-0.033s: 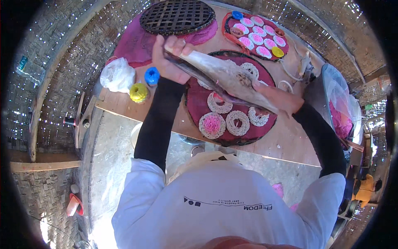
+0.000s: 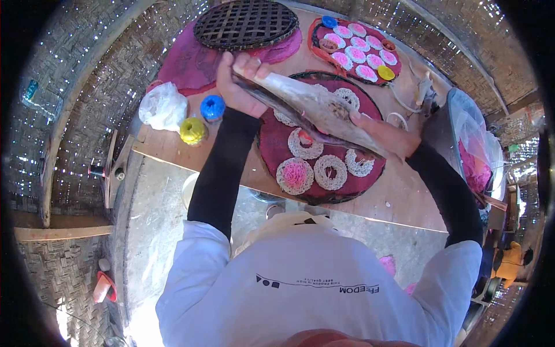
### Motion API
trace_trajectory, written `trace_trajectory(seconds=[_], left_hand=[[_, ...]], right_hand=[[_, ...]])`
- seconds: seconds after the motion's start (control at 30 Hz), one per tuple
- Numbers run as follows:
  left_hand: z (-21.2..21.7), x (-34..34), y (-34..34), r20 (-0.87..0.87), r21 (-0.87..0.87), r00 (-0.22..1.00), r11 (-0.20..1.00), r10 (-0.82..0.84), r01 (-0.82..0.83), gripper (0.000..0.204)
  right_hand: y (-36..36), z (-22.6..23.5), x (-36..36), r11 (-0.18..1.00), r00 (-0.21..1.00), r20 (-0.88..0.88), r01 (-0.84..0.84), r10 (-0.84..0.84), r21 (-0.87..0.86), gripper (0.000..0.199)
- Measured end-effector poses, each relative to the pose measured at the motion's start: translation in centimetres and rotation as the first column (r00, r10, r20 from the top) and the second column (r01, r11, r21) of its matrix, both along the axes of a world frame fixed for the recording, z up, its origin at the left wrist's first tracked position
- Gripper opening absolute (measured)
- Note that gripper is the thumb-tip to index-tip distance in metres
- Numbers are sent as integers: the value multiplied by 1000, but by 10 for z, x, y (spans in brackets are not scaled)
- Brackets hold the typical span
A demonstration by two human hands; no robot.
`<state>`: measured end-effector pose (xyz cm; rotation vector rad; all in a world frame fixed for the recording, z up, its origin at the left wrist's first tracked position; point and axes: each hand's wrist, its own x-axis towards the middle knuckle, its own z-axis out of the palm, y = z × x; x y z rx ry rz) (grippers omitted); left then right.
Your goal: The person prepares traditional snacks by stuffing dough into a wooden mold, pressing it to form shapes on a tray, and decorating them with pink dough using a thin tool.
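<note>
Both my hands grip a long, worn, pale wooden tool [image 2: 309, 103] made of two bars lying one over the other, with a dark gap between. My left hand [image 2: 243, 87] is closed round its far left end. Round the near right end wraps my right hand [image 2: 390, 136]. The tool slants above a round tray lined with maroon cloth [image 2: 272, 144], hiding part of it. On the cloth lie several white rings of noodle-like strands [image 2: 330, 184]. One white ring has a pink centre [image 2: 296, 174]. Whether anything comes out below the tool is hidden.
Beyond it, a red-rimmed tray [image 2: 315, 43] holds several pink-and-white rounds. Left on the table [image 2: 231, 168] are a white plastic bag [image 2: 163, 107], a blue spool [image 2: 213, 108] and a yellow spool [image 2: 193, 131]. A woven tray [image 2: 245, 24] lies at the back; a plastic-covered basin [image 2: 471, 136] stands right.
</note>
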<state>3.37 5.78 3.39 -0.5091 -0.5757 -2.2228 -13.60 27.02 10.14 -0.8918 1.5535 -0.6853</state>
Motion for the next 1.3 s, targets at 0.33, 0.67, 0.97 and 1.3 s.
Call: trace_trajectory(seconds=[0.33,0.67,0.97,1.3], left_hand=[[-38,-17,-12,34,93,996,993,-80,77,31],[-44,-16,-5,113,183,993,981,40,-60,31],[41,0,30,121,64,988,993,94,-103,35],[-37,-46,66,160,243,979,966,-129,88,27]], right_hand=[[-2,-51,-20,984,969,-238,-31,73,176,71],[-6,-44,-24,996,940,-331,-66,80,54,76],[16,-43,-24,985,983,-179,-77,48,-156,74],[87,-38,-20,995,998,-48,52,-48,82,63]])
